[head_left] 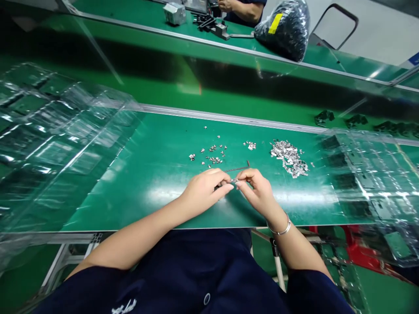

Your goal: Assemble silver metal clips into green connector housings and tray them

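Above the green bench, my left hand [209, 187] and my right hand [257, 189] meet fingertip to fingertip. Between them shows a small silvery metal piece [234, 180]; its exact kind is too small to tell. The left fingers are closed around a dark part, mostly hidden by the hand. Thumb and forefinger of the right hand pinch at the metal piece. Just beyond the fingers lies a thin L-shaped rod [238, 168] like a hex key, its near end hidden behind the left hand. Small metal parts [214, 160] are scattered past the left hand.
A large heap of metal pieces [288, 157] lies right, with a smaller cluster [251, 145] beside it. Clear plastic trays [59, 144] stand left, and more trays [376, 174] holding dark parts stand right. Across the metal rail [229, 120], a co-worker's arm [244, 9] shows near a black bag [286, 32].
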Tool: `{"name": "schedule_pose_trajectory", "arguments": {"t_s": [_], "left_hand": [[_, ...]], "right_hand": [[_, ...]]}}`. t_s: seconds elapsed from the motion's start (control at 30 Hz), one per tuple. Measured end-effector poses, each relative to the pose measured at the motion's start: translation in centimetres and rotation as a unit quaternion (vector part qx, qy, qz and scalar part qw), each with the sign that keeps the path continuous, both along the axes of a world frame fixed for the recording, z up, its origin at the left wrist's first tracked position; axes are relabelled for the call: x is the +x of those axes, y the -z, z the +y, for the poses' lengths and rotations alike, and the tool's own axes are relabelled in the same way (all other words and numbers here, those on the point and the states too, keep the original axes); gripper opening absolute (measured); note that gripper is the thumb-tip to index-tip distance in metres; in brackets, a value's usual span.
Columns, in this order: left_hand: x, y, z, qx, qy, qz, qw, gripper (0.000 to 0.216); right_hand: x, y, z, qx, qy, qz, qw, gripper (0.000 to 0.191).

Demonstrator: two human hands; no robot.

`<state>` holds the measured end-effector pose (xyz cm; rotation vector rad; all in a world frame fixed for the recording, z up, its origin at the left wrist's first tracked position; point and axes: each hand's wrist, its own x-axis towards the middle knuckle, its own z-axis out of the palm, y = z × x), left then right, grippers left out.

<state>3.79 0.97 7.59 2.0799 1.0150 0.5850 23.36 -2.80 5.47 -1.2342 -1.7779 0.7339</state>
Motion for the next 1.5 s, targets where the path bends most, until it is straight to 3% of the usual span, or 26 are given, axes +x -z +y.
{"name": "schedule_pose_trajectory", "arguments": {"t_s": [0.17, 0.27, 0.37, 0.47, 0.53, 0.6, 0.7, 0.77, 0.83, 0.87, 0.93, 1.0, 1.07, 1.13, 1.23, 1.3, 1.4, 1.5], "left_hand": [[0.3, -0.1, 0.4, -0.095, -0.001, -0.087, 0.992, 0.017], [0.3, 0.4, 0.3, -0.083, -0.008, -0.094, 0.992, 0.017], [0.4, 0.9, 0.1, 0.095, -0.008, -0.037, 0.995, 0.021], [0.3, 1.1, -0.1, 0.321, 0.059, 0.007, 0.945, 0.022], [-0.2, 0.9, -0.1, 0.378, 0.074, 0.002, 0.923, 0.019], [-1.1, 0.8, 0.2, 0.347, 0.038, -0.021, 0.937, 0.017], [-3.0, 0.8, 0.6, 0.231, -0.043, -0.062, 0.970, 0.018], [-4.1, 1.2, 0.7, 0.164, -0.099, -0.083, 0.978, 0.019], [-4.6, 1.7, 0.6, 0.133, -0.138, -0.099, 0.976, 0.018], [-4.6, 2.0, 0.4, 0.131, -0.145, -0.104, 0.975, 0.018], [-4.1, 2.3, -0.1, 0.148, -0.132, -0.107, 0.974, 0.017], [-3.3, 2.4, -0.6, 0.183, -0.100, -0.104, 0.972, 0.017], [-2.6, 2.4, -1.0, 0.217, -0.074, -0.099, 0.968, 0.017], [-2.5, 2.5, -1.2, 0.246, -0.059, -0.090, 0.963, 0.016], [-3.1, 2.8, -1.2, 0.258, -0.040, -0.066, 0.963, 0.012], [-3.5, 3.2, -0.9, 0.200, -0.048, -0.065, 0.977, 0.015], [-3.5, 4.0, -0.2, 0.011, -0.061, -0.069, 0.996, 0.031], [-2.9, 4.6, 0.3, -0.134, -0.033, -0.064, 0.988, 0.034]], "right_hand": [[-0.8, -0.8, -0.6, 0.022, -0.070, -0.049, 0.996, 0.015], [-0.7, -0.6, -0.8, 0.036, -0.080, -0.123, 0.989, 0.021], [-1.0, -0.7, -0.7, -0.009, -0.072, -0.149, 0.986, 0.023], [-0.8, -0.5, -0.1, -0.084, -0.051, -0.102, 0.990, 0.022], [0.7, 0.3, 0.8, -0.102, -0.005, -0.093, 0.990, 0.019], [3.7, 1.6, 1.7, -0.086, 0.085, -0.133, 0.984, 0.018], [9.4, 3.7, 3.0, -0.037, 0.228, -0.244, 0.942, 0.023], [12.1, 4.4, 3.3, -0.017, 0.275, -0.310, 0.910, 0.026], [12.4, 4.1, 3.2, 0.014, 0.291, -0.348, 0.891, 0.027], [11.4, 3.6, 2.9, 0.036, 0.284, -0.346, 0.893, 0.027], [7.8, 2.1, 2.1, 0.068, 0.213, -0.297, 0.928, 0.024], [3.0, 0.4, 1.2, 0.043, 0.063, -0.194, 0.978, 0.021], [-1.2, -0.8, 0.5, 0.009, -0.039, -0.102, 0.994, 0.016], [-3.8, -1.3, 0.2, 0.003, -0.066, -0.054, 0.996, 0.007], [-4.7, -1.1, 0.4, -0.003, -0.061, -0.055, 0.997, 0.008], [-4.5, -0.4, 0.7, -0.001, -0.045, -0.080, 0.996, 0.007], [-4.5, 0.9, 1.2, 0.017, -0.025, -0.112, 0.993, 0.006], [-4.9, 2.1, 1.4, 0.037, -0.018, -0.142, 0.989, 0.006]]}}
